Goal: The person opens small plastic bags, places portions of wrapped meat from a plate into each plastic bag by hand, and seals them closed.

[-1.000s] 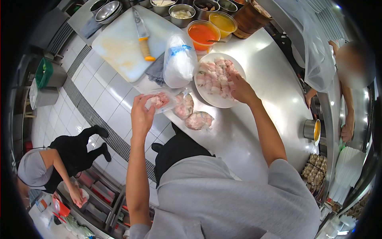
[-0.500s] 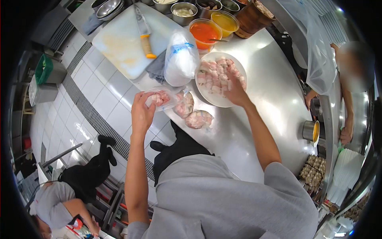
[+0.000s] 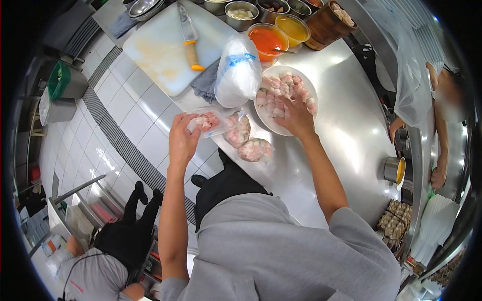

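Observation:
My left hand (image 3: 182, 138) is closed on the edge of a clear plastic bag (image 3: 215, 121) with pink-and-white raw meat pieces inside, held beside the steel table's edge. A large white plate (image 3: 314, 123) lies on the table, covered with rows of raw meat pieces (image 3: 273, 95). Over its lower right part, my right hand (image 3: 300, 120) spreads its fingers, the tips touching the meat; whether they grip a piece cannot be made out. Between my hands lie two filled bags of meat, an upper bag (image 3: 237, 133) and a lower bag (image 3: 255, 150).
A bulky white plastic bundle (image 3: 237, 75) stands beside the plate. Farther off are a cutting board (image 3: 155, 55) with a knife (image 3: 190, 42), an orange sauce tub (image 3: 266, 40) and a yellow liquid tub (image 3: 292, 30). Another person (image 3: 100, 266) is behind at lower left; a co-worker's arm (image 3: 442, 135) shows right.
My right hand has shifted down and left over the plate, with its fingers now more visible. My left hand keeps hold of the bag. The person at lower left has turned and moved right.

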`<state>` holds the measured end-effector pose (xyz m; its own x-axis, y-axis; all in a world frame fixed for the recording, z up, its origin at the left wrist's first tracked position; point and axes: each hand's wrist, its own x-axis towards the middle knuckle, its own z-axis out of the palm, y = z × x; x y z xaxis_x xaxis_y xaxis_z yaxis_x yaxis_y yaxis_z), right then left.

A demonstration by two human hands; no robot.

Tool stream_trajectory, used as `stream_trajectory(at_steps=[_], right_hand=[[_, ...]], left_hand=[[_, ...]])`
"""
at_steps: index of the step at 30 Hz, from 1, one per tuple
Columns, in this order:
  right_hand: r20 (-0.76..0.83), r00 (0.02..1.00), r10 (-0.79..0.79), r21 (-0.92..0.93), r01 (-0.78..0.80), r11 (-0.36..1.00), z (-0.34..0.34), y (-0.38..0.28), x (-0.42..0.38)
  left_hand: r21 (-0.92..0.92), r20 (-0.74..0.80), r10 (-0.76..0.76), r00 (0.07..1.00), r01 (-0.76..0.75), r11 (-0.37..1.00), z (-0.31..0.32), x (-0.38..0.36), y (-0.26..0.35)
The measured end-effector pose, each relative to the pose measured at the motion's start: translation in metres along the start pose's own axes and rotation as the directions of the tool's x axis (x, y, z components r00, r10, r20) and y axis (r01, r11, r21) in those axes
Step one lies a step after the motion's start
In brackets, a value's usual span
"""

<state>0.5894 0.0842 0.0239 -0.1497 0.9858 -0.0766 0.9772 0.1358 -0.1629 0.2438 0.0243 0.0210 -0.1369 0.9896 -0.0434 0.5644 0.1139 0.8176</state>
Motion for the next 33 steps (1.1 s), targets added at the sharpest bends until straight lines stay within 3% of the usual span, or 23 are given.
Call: stream_trajectory(at_steps=[9, 16, 21, 24, 28, 30, 31, 33], right_hand=[[0.197, 0.975, -0.103, 0.077, 0.089, 0.993, 0.013, 0.008, 0.017], [0.140, 0.965, -0.223, 0.177, 0.198, 0.964, 0.019, 0.023, 0.017], [0.239, 0.889, -0.390, 0.400, 0.276, 0.874, 0.017, 0.049, 0.034], [0.286, 0.901, -0.327, 0.324, 0.230, 0.918, 0.024, 0.044, 0.035], [0.304, 0.877, -0.372, 0.331, 0.270, 0.904, 0.019, 0.050, 0.044], [0.370, 0.867, -0.333, 0.533, 0.096, 0.841, 0.016, 0.056, 0.052], [0.373, 0.866, -0.333, 0.533, 0.094, 0.841, 0.013, 0.058, 0.051], [0.459, 0.865, -0.204, 0.736, -0.242, 0.632, 0.006, 0.063, 0.048]], left_hand=[[-0.042, 0.029, -0.041, 0.999, 0.042, 0.998, -0.001, 0.003, 0.000], [-0.109, 0.028, -0.077, 0.997, 0.080, 0.991, 0.000, 0.003, 0.000], [-0.158, 0.037, -0.089, 0.995, 0.094, 0.983, 0.002, 0.006, -0.005], [-0.166, 0.049, -0.110, 0.993, 0.117, 0.979, 0.002, 0.007, -0.004], [-0.199, 0.048, -0.128, 0.991, 0.135, 0.971, 0.002, 0.006, -0.005], [-0.222, 0.060, -0.130, 0.990, 0.140, 0.965, 0.002, 0.006, -0.007], [-0.222, 0.061, -0.133, 0.989, 0.143, 0.964, 0.002, 0.006, -0.007], [-0.232, 0.063, -0.144, 0.988, 0.155, 0.960, 0.002, 0.007, -0.008]])
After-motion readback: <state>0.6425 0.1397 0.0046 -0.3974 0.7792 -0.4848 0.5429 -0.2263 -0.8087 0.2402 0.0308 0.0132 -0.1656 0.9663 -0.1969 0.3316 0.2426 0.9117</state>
